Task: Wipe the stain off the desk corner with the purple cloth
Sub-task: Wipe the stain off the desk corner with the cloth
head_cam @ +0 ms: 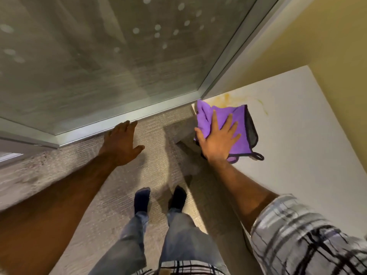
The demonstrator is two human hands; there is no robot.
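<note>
A purple cloth (238,124) with a dark trim and hanging loop lies on the far left corner of the white desk (297,145). My right hand (216,139) presses flat on the cloth, fingers spread. A yellow-orange stain (230,97) shows on the desk just beyond the cloth, with a thin streak (263,106) trailing to the right. My left hand (122,141) hovers over the carpet, open and holding nothing, near the window frame.
A large glass window (99,56) with a metal frame (129,120) runs along the far side. A yellow wall (327,46) borders the desk on the right. Grey carpet (79,195) covers the floor, where my feet in dark socks (160,199) stand.
</note>
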